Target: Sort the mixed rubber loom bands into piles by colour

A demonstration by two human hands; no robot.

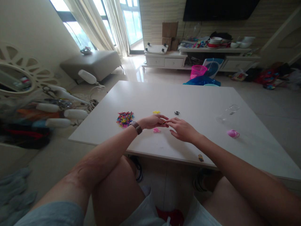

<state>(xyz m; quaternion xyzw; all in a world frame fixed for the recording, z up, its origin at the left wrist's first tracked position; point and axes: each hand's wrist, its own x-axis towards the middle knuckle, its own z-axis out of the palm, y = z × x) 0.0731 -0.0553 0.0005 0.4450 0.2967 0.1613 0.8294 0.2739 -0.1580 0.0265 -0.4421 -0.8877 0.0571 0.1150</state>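
My left hand (154,121), with a watch on its wrist, hovers over the white table (199,100) with its fingers curled round something small and dark yellowish, too small to name. My right hand (183,128) reaches in from the right; its outstretched fingertips touch the left fingers, and its thumb stands apart below. Left of my hands lies a pile of small multicoloured pieces (125,119). Close around them are small groups of yellow pieces (156,112), pink pieces (156,130) and black pieces (177,113).
On the table's right side are a clear plastic container (228,113) lying tilted and a pink-purple object (233,134). A small yellow cartoon figure (200,157) lies by the near edge. Left of the table stands a lamp with white shades (75,113). Beyond is a pink basket (198,71).
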